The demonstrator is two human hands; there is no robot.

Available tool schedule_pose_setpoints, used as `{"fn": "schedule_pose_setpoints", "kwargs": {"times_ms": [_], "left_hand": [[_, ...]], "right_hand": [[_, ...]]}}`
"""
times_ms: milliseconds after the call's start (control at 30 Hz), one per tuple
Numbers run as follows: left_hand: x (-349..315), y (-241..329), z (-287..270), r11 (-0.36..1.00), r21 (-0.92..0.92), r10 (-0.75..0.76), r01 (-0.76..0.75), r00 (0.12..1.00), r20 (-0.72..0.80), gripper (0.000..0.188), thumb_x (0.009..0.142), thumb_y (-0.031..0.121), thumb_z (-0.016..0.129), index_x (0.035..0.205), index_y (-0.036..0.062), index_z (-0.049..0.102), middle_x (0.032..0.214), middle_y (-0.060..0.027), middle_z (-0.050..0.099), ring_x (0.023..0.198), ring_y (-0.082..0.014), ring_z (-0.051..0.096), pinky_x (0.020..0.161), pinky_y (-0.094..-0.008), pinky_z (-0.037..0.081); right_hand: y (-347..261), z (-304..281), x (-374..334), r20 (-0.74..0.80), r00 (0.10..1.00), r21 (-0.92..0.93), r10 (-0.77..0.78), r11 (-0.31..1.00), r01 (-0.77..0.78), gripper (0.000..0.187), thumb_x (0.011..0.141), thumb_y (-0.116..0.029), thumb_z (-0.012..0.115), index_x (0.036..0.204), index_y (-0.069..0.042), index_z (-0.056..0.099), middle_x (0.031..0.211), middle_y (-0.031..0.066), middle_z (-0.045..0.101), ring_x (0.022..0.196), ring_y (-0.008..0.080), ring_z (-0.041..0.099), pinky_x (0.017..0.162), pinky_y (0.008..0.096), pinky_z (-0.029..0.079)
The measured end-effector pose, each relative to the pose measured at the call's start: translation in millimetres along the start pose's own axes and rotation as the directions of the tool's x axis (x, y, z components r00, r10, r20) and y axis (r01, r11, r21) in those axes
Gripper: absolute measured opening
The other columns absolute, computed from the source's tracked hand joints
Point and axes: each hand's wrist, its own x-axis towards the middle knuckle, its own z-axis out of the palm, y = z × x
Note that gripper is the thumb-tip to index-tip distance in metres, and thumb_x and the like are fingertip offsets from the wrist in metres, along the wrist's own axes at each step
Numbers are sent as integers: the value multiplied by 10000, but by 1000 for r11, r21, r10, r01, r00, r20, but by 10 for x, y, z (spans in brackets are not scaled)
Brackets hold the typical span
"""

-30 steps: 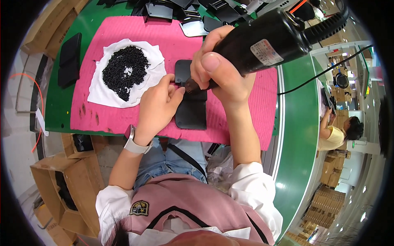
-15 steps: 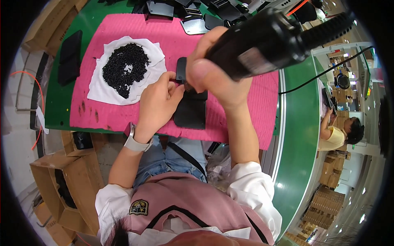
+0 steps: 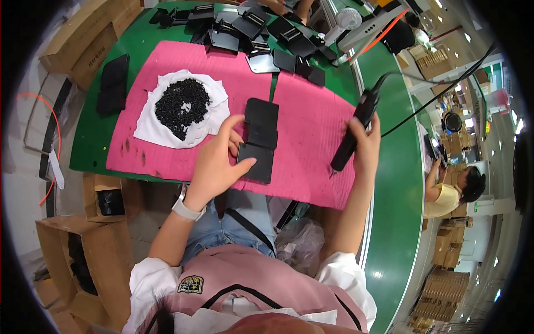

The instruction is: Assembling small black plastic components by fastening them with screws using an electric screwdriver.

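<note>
My left hand rests at the left edge of a black hinged plate part, lying flat with its sections in line. Thumb and index finger are spread wide; the thumb tip lies over the lower section, and the other fingers curl beside the edge. My right hand is wrapped round a black electric screwdriver, tip down over the right of the pink foam mat. A cord trails from its top. Left of the part, a white cloth bears a heap of small black screws.
Several black plate parts are piled at the back of the green table. Another black part lies at the left. A small white fan stands at the back right. Open cardboard boxes sit at lower left; a co-worker is far right.
My right hand has carried the screwdriver down and right, away from the plate part. My left thumb and index finger have spread apart. More of the part now shows.
</note>
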Motion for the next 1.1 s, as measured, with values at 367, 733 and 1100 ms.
{"fn": "schedule_pose_setpoints", "kwargs": {"times_ms": [367,733,1100], "left_hand": [[-190,492,-216,838,136,545,-529,828,-132,321,756,-98,628,1049,-12,528,842,-137,639,712,-259,630,662,-314,512],[-622,176,-480,835,-546,-89,-65,964,-251,278,887,228,617,1003,-24,609,809,2,608,735,-48,513,647,-238,450],[-1863,-324,-2525,834,-543,-530,-98,133,-837,370,902,359,530,1094,54,616,975,-30,598,872,-176,560,793,-306,463]], "right_hand": [[-917,974,-579,875,341,-217,-343,351,911,641,562,-168,796,1147,-63,556,1056,111,594,980,271,593,822,380,463],[-739,1590,-968,727,538,130,-427,855,503,279,612,-211,808,715,-17,636,532,20,536,451,110,490,465,240,374],[-555,1386,-1134,739,668,113,-89,994,8,193,861,-90,585,989,42,643,838,90,679,749,138,652,651,252,517]]}}
